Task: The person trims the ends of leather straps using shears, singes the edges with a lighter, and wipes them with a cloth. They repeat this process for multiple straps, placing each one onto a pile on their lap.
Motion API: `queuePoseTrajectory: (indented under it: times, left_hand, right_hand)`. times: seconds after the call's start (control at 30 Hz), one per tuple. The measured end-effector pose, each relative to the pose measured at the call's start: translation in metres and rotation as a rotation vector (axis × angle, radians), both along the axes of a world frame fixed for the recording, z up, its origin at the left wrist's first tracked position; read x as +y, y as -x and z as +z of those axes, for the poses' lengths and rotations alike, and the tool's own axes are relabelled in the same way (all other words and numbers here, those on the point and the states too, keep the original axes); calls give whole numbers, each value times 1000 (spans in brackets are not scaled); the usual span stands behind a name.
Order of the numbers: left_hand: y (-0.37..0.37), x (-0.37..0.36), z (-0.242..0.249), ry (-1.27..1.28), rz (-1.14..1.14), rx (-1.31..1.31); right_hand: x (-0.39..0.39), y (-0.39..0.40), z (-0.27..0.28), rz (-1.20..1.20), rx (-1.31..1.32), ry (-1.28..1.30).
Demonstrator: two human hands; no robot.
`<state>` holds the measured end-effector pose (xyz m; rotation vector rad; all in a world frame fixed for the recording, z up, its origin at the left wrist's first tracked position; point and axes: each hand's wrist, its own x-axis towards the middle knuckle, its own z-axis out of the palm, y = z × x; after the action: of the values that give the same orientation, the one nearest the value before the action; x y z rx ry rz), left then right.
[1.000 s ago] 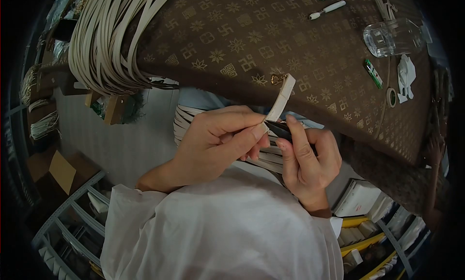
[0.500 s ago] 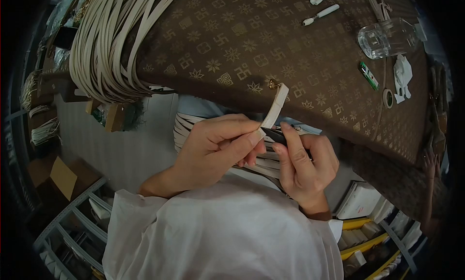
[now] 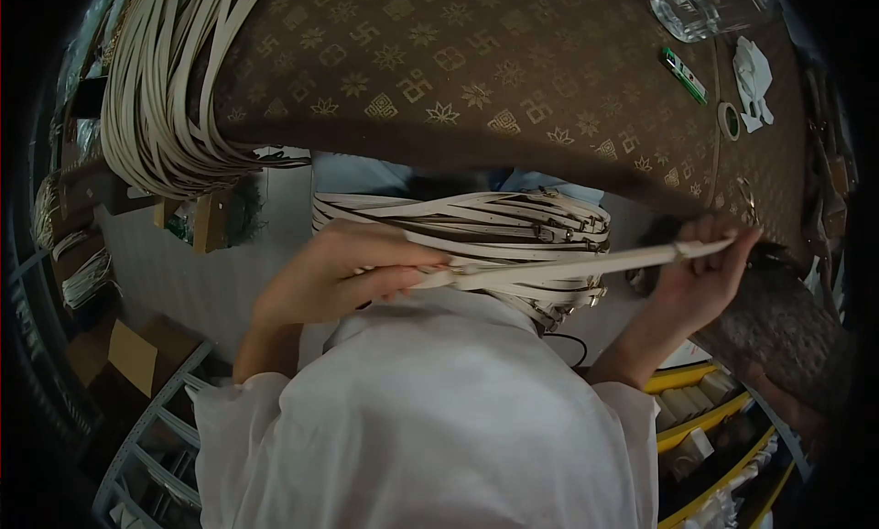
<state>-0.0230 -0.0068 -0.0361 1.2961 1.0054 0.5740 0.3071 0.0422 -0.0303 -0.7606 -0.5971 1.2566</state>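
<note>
From my seat I see a pale strap (image 3: 558,271) stretched between two hands, in front of the white shirt (image 3: 430,410) and over the near part of a stack of belts (image 3: 458,204), rising slightly to the right. The left hand (image 3: 352,277) has its grip closed, thumb and fingers pinching the strap's left end. The right hand (image 3: 700,277) also has its grip closed, pinching the other end; a blurred metal loop (image 3: 748,199) shows just beyond those fingertips, and I cannot tell whether it is joined on.

The near edge of the cloth-covered surface (image 3: 366,89) curves above both hands. Belts fill the middle of the room between that edge and the shirt. On my left, grey floor (image 3: 192,272) lies between the forearm and an open box (image 3: 133,359), giving the elbow some side room. On the right I read it tighter: the hand is close to the surface's corner, and yellow shelving (image 3: 691,378) sits near the forearm. A tape roll (image 3: 729,121) lies near that corner, beside crumpled tissue (image 3: 753,80).
</note>
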Motion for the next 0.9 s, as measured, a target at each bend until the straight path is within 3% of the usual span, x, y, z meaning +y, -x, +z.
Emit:
queuePoseTrajectory:
  times: [0.03, 0.1, 0.13, 0.2, 0.23, 0.3, 0.33, 0.37, 0.4, 0.43, 0.57, 0.63, 0.7, 0.77, 0.8, 0.87, 0.9]
  left_hand:
    - [18, -7, -7, -152, -77, 14]
    - [50, -22, -10, 8, -57, 68]
    - [61, -31, -12, 163, -40, 119]
    - [73, -47, -22, 205, -33, 206]
    - [76, -54, -29, 238, -33, 291]
    - [68, -64, -44, 187, 6, 374]
    - [62, -67, -50, 128, 40, 455]
    - [57, -68, -56, 127, 50, 463]
    - [51, -68, -60, -55, 39, 508]
    - [47, -67, -61, -239, 27, 555]
    - [43, -56, -40, -177, -22, 686]
    - [49, -41, -24, -266, 18, 700]
    - [53, -22, -13, -352, 42, 700]
    - [62, 1, -5, -674, 520, 774]
    - [72, 12, -3, -690, 533, 783]
    - [90, 33, -1, -893, 929, 1123]
    - [98, 37, -5, -909, 941, 1121]
  right_hand:
    - [-6, -25, -1, -15, -36, 1]
    - [-23, -48, 3, -493, -217, 313]
    - [-36, -68, -2, -486, -217, 319]
    - [-68, -112, -30, -351, -252, 578]
    - [-82, -130, -47, -344, -251, 582]
    - [-108, -154, -82, -220, -771, 1010]
    - [-115, -152, -91, -211, -768, 1006]
    - [-120, -146, -99, -70, -1459, 1029]
    - [-121, -138, -105, 94, -2151, 954]
    - [-95, -85, -66, 210, -2033, 1030]
    - [-54, -44, -41, 10, -1761, 667]
    - [-27, -12, -23, -118, -1684, -27]
    - [3, 17, -10, -90, -1638, -86]
    - [35, 41, -7, -64, -1607, -134]
    - [51, 49, -7, -76, -1698, -145]
    - [72, 53, -6, -100, -1785, -172]
    - [80, 52, -10, -192, -1965, -289]
